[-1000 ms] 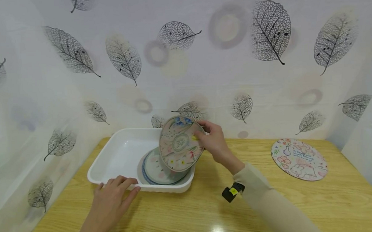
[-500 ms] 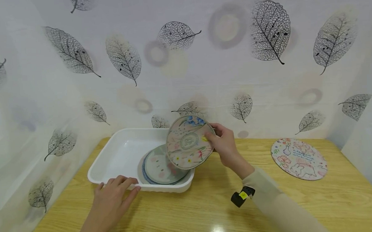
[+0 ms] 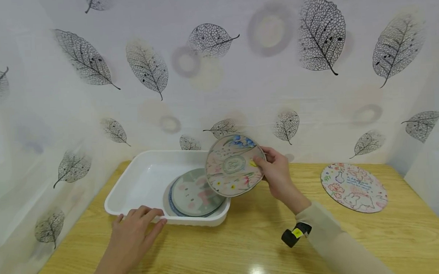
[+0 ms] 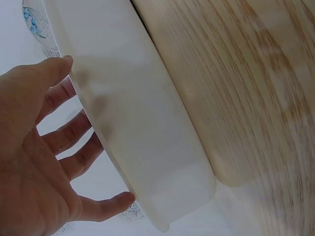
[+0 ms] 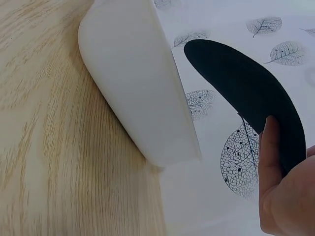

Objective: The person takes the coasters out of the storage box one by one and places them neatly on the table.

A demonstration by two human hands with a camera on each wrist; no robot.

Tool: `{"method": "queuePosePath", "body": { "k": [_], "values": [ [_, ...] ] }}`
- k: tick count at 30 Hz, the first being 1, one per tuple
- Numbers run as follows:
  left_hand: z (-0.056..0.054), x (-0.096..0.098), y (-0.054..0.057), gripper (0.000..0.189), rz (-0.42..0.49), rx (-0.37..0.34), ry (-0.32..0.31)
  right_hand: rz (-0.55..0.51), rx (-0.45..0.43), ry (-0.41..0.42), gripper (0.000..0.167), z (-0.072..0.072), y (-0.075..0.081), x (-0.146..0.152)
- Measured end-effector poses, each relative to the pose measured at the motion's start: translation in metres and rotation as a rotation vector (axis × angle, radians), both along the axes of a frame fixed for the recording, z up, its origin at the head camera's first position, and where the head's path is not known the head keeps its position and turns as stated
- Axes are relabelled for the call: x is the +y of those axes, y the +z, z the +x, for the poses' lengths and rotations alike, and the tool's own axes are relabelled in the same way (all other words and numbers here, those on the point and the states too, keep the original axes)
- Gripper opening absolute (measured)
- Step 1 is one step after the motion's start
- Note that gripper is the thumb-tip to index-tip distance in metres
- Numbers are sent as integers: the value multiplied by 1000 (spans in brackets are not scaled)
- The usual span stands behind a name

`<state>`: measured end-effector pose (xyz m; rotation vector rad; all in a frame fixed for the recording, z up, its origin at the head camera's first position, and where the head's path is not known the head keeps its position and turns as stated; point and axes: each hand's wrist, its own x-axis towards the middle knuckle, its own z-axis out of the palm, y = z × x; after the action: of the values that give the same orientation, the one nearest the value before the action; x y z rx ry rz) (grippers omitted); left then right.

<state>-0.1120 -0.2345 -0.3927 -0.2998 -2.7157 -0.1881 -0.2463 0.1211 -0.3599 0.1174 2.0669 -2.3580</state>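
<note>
A round floral mat (image 3: 235, 172) with a dark back is pinched at its right edge by my right hand (image 3: 279, 173). It is tilted, above the right end of a white plastic basin (image 3: 134, 188). In the right wrist view the mat's black underside (image 5: 246, 83) shows, with a finger lying along it. Several round mats (image 3: 196, 194) lie stacked in the basin, a grey-green one with pink patches on top. My left hand (image 3: 133, 232) holds the basin's near rim. In the left wrist view, thumb (image 4: 61, 66) and fingers straddle that rim.
Another round mat (image 3: 353, 188), with a pink drawn pattern, lies on the wooden table (image 3: 245, 249) at the right. A leaf-printed white sheet (image 3: 239, 84) stands behind and at both sides. A black wrist camera (image 3: 295, 234) hangs at the right sleeve.
My right hand has moved to the right with the floral mat, showing more of the stack in the basin. The left hand has stayed on the rim.
</note>
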Motion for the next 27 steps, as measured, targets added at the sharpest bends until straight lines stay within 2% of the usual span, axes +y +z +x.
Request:
{"method": "queuePosePath", "body": {
  "k": [14, 27],
  "values": [
    [-1, 0, 0, 17, 7, -20, 9, -27, -8, -37, 41, 7, -3, 23],
    [-1, 0, 0, 17, 11, 10, -3, -49, -24, -72, 41, 8, -5, 43]
  ]
}}
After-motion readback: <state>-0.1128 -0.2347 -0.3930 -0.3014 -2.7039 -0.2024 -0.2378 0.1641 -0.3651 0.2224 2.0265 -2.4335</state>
